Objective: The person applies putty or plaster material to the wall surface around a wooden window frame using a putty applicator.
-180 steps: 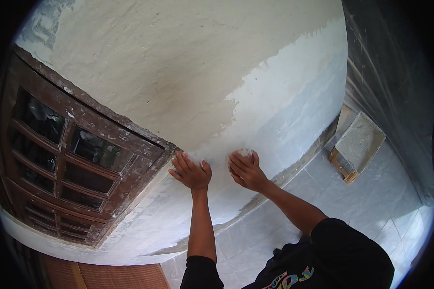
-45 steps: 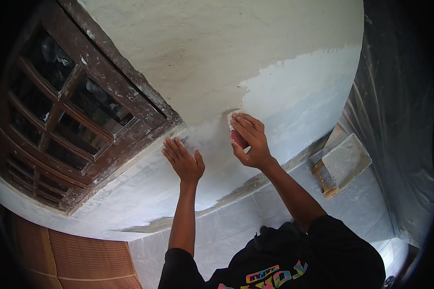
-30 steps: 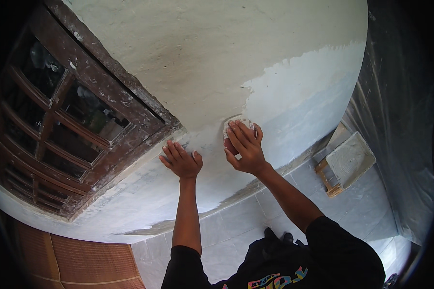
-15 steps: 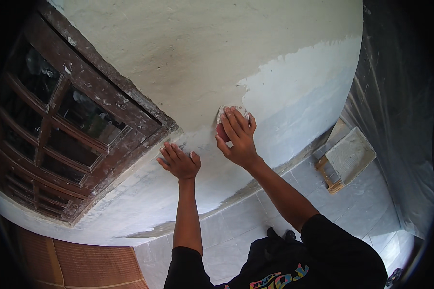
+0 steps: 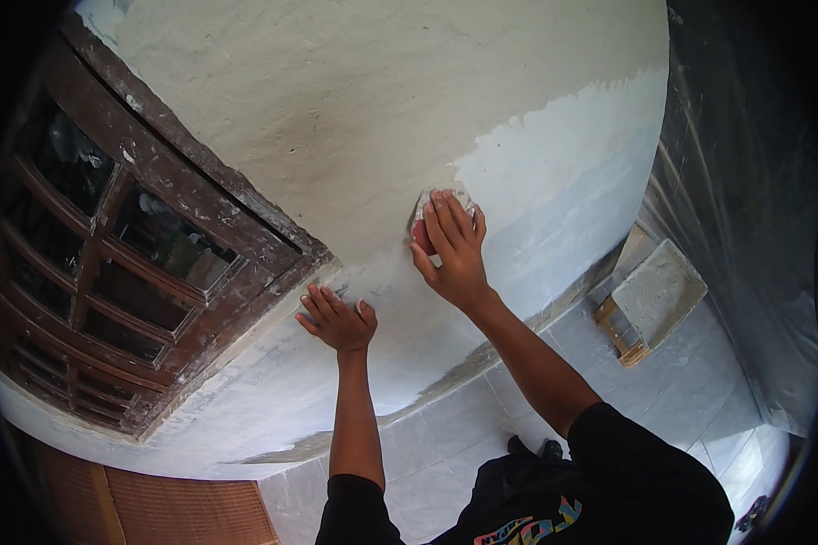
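My right hand (image 5: 457, 250) presses a plaster-smeared pad with a dull red side (image 5: 423, 238) flat against the wall (image 5: 327, 118). Its fingers lie over the pad, and the thumb is at the pad's lower left edge. The pad sits near the boundary between the beige plaster and a white coated patch (image 5: 554, 154). Most of the pad's face is hidden by my fingers and the wall. Lower and to the left, my left hand (image 5: 341, 320) rests on the wall with its fingers spread, close to the corner of the brown window frame (image 5: 277, 272). Nothing is in it.
A plaster-coated tray (image 5: 663, 289) on a wooden stand (image 5: 620, 338) stands on the grey tiled floor (image 5: 482, 409) at the right. Clear plastic sheeting (image 5: 736, 227) hangs beyond it. A brown woven blind (image 5: 191, 509) shows at the lower left.
My right hand and the pad have slid a short way up the wall. My left hand keeps nearly the same place on the wall. The view has shifted slightly.
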Available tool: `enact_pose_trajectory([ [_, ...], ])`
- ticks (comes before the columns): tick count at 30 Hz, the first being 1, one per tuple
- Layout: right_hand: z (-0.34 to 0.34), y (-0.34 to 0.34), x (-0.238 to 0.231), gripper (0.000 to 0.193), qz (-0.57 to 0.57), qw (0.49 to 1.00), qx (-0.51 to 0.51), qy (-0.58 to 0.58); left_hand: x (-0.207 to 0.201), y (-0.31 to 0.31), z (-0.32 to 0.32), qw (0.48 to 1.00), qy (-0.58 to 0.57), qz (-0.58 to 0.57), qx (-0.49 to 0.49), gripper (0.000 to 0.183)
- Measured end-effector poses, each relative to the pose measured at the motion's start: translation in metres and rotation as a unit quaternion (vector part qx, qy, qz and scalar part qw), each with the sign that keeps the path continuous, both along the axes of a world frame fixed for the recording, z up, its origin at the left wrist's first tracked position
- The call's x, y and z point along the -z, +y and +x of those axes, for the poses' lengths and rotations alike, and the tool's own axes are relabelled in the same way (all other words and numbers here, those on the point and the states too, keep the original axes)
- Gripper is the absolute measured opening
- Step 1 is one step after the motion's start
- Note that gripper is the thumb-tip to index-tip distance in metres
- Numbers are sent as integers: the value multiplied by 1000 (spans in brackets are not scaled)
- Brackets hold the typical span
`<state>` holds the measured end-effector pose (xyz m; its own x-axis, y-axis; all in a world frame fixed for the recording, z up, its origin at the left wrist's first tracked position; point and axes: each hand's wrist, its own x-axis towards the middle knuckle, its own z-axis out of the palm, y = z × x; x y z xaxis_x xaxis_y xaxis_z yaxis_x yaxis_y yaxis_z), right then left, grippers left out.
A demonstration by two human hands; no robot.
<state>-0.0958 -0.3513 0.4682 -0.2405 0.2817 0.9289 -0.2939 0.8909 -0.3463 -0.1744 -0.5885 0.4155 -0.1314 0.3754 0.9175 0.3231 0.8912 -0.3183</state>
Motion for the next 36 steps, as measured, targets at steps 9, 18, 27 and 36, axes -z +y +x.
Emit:
enact_pose_trajectory([
  [9, 5, 2, -13, 59, -13, 1000, -22, -6, -5, 0, 1, 1000, 5, 1, 2, 74],
  [18, 5, 8, -24, 56, -15, 999, -31, 31, -6, -1, 2, 1000, 1, -1, -4, 73],
  [27, 12, 2, -14, 57, 34, 998, -54, 14, -5, -5, 3, 1000, 0, -3, -8, 74],
  [36, 34, -42, 70, 57, 33, 990, -109, -82, -4, -7, 3, 999, -23, -22, -17, 80],
])
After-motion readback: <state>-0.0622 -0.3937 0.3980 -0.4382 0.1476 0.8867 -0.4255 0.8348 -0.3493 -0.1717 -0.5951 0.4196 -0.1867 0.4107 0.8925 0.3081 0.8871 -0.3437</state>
